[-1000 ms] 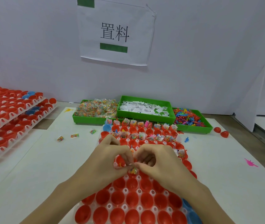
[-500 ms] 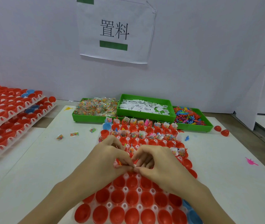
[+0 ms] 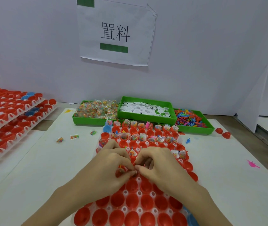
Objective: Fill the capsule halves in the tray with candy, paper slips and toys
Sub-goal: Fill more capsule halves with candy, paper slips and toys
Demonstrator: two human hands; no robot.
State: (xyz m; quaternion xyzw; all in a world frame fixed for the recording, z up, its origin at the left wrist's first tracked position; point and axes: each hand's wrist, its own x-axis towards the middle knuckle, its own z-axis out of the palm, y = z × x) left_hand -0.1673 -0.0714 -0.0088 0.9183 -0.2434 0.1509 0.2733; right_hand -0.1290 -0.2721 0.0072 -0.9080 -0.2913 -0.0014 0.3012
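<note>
A white tray (image 3: 139,192) of red capsule halves lies in front of me. Its far rows hold candy packets, paper slips and toys, and its near rows show bare cups. My left hand (image 3: 112,167) and my right hand (image 3: 160,165) meet fingertip to fingertip over the tray's middle. My left hand's curled fingers hold small fill items, with an orange toy piece (image 3: 121,166) showing under them. My right thumb and forefinger pinch at the same spot; what they pinch is mostly hidden.
Three green bins stand behind the tray: candy (image 3: 97,110), paper slips (image 3: 144,109) and toys (image 3: 190,119). Loose candy packets (image 3: 74,137) lie to the left, stray toys (image 3: 252,164) and two red halves (image 3: 223,132) to the right. Stacked capsule trays (image 3: 7,121) fill the far left.
Both hands stayed together over the same cups. The candy packet seen below the fingertips a second ago is now out of sight under the fingers.
</note>
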